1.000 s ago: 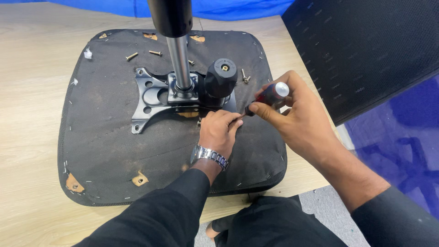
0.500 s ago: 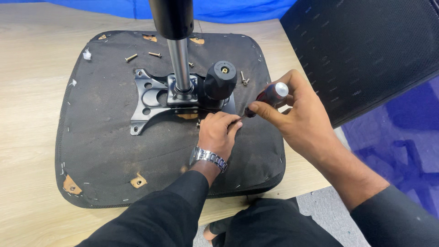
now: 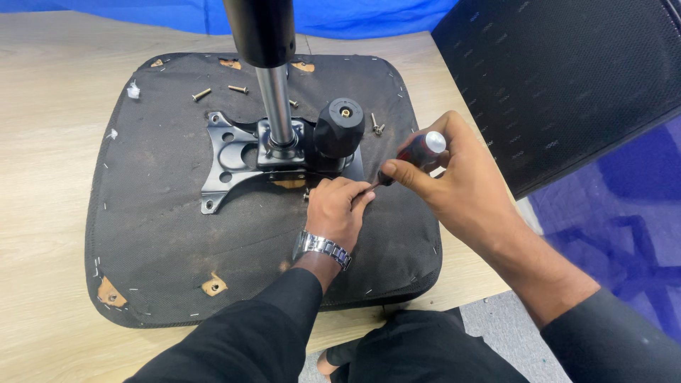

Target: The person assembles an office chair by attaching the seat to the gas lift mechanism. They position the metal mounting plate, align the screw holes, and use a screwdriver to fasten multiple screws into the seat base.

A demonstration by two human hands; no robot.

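Well to the left of the fingers, the upturned chair seat (image 3: 177,248) lies flat on the wooden table (image 3: 42,142), its black fabric underside stapled along the edge; it looks broad and fairly heavy, soft on the surface but stiff beneath, so it should stay put on its own. Above and left of the left hand (image 3: 339,207) sits the black metal plate (image 3: 227,159) with its steel column (image 3: 275,106) rising upright, and just above the knuckles stands a round black knob (image 3: 339,128). The left hand rests on the seat with its fingers curled together at the lower edge of the plate, seemingly pinching the tip of the tool or a screw; what lies between them is hidden. Just to the right, the right hand (image 3: 443,184) has its thumb and fingers clamped on the screwdriver (image 3: 415,154), whose dark red handle with a pale cap looks rigid, light and smooth, best held around the thick middle of the handle. Loose screws (image 3: 202,93) lie beyond the fingers on the fabric, small and likely to roll.
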